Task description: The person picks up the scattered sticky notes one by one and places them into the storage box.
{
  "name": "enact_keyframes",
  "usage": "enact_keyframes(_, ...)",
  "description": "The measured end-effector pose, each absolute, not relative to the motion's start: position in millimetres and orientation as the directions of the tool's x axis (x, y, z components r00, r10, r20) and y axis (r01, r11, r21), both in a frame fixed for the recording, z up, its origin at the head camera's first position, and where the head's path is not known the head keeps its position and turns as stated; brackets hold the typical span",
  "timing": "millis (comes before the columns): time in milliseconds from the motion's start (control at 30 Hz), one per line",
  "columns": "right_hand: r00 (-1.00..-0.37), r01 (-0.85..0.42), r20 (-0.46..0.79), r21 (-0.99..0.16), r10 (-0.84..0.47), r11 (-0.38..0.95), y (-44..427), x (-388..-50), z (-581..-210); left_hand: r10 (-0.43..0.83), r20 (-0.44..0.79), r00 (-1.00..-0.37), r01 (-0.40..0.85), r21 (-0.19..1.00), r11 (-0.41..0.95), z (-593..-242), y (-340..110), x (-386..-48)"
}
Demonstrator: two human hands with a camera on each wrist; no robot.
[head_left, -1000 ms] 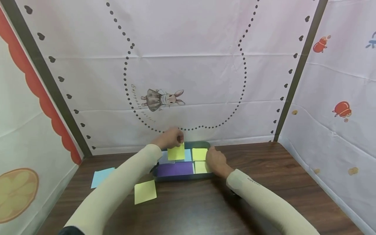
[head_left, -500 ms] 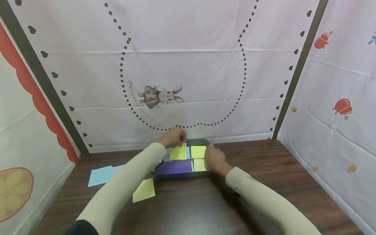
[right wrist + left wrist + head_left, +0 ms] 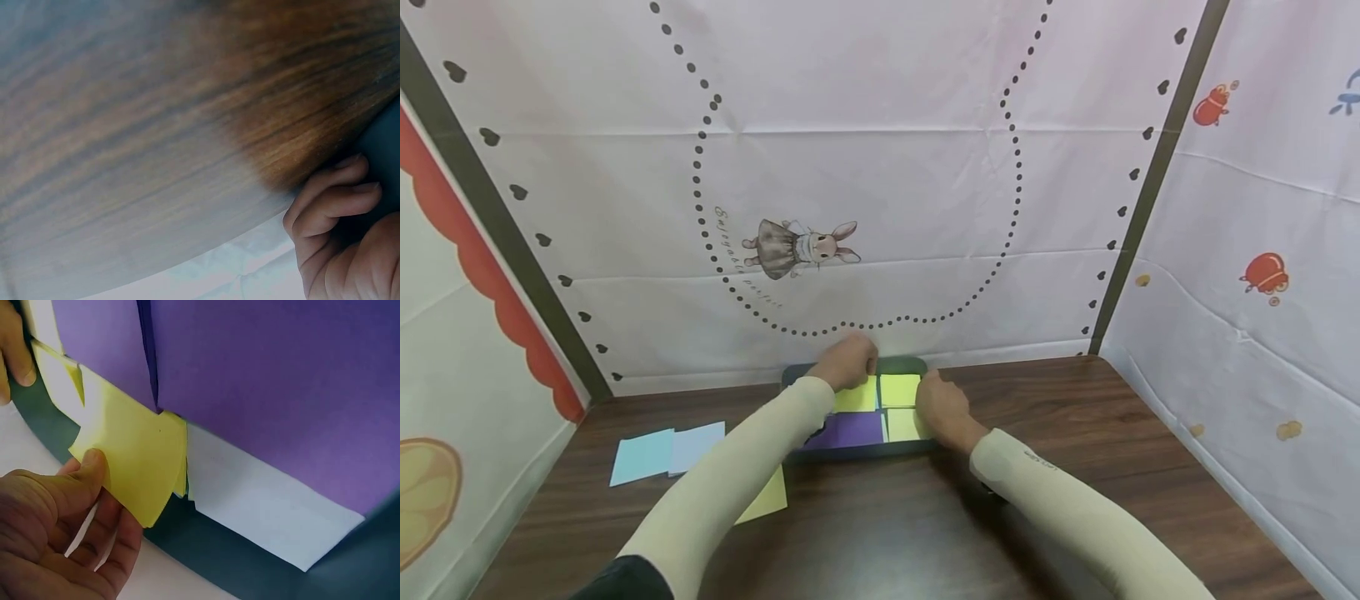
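My left hand (image 3: 847, 361) pinches a yellow paper note (image 3: 134, 450) between thumb and fingers at the back of a dark green tray (image 3: 902, 365). The note stands against purple paper (image 3: 269, 394), with a pale paper (image 3: 250, 494) beside it in the left wrist view. In the head view, purple sheets fill the tray's front left, and two yellow notes lie at its right, one behind the other. My right hand (image 3: 945, 408) is at the tray's right end; its curled fingers (image 3: 340, 203) hold the dark edge in the right wrist view.
Light blue notes (image 3: 643, 457) and a paler blue note (image 3: 696, 446) lie on the brown wooden table (image 3: 880, 533) at the left. Another yellow note (image 3: 767, 498) is partly hidden by my left sleeve. A white printed cloth (image 3: 925, 208) rises behind the tray.
My left hand has lowered the yellow note into the tray's back left, against the other papers. The right hand stays at the tray's right end. The head view has shifted slightly.
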State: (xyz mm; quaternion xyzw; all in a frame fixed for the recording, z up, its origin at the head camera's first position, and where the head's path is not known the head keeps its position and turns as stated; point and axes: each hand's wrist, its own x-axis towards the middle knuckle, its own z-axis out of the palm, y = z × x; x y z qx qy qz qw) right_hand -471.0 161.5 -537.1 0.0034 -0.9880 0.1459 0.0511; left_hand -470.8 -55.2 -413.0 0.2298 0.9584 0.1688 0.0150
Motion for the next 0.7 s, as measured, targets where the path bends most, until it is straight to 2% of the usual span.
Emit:
enact_keyframes(233,-0.992,-0.028,0.123,-0.303,0.01,0.953,154.3,-450.1,-516.0,0.425,0.084,-0.901,0.43,0.29,0.855,-432.8,-53.3,-488.4)
enact_keyframes(467,-0.995,-0.029,0.104,-0.286,0.001,0.958,158.3,-467.3,-531.1,0.416,0.09,-0.905,0.424,0.281,0.861,-441.0,-54.3,-498.5)
enact_keyframes(700,-0.993,-0.034,0.116,-0.291,0.0,0.956,159.8,-462.8,-529.9,0.415,0.081,-0.906,0.416,0.34,0.843,-445.4,-55.0,-498.3)
